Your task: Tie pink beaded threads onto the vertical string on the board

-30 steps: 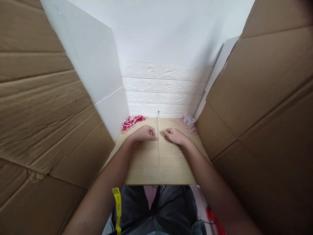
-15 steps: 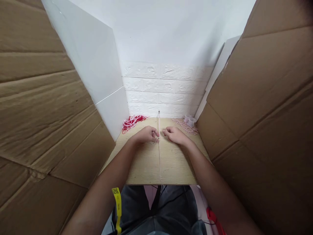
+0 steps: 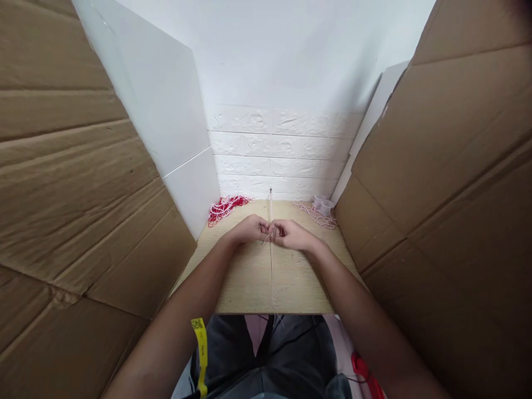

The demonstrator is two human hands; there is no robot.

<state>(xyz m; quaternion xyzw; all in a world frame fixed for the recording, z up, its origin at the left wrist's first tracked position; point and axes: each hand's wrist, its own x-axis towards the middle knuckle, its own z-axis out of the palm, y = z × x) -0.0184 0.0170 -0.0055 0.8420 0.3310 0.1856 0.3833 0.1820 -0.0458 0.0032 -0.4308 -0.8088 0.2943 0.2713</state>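
A pale cord (image 3: pixel 271 277) runs from a small hook (image 3: pixel 271 190) at the wall down the middle of the wooden board and over its front edge. My left hand (image 3: pixel 252 228) is pinched on the cord around the board's middle, and a thin loose white strand (image 3: pixel 264 241) curls below its fingers. From the right, my right hand (image 3: pixel 286 233) meets it at the same spot, its fingertips pinched against the cord and touching the left fingertips. The fingers hide the part of the cord between them.
Red and white cords (image 3: pixel 226 209) lie in a heap at the board's back left. Pink and white cords (image 3: pixel 318 215) lie at the back right beside clear plastic rolls (image 3: pixel 324 205). Cardboard walls (image 3: pixel 83 194) flank both sides.
My right hand has moved left and slightly down, from beside the cord onto it, and now touches my left hand. The left hand has barely moved.
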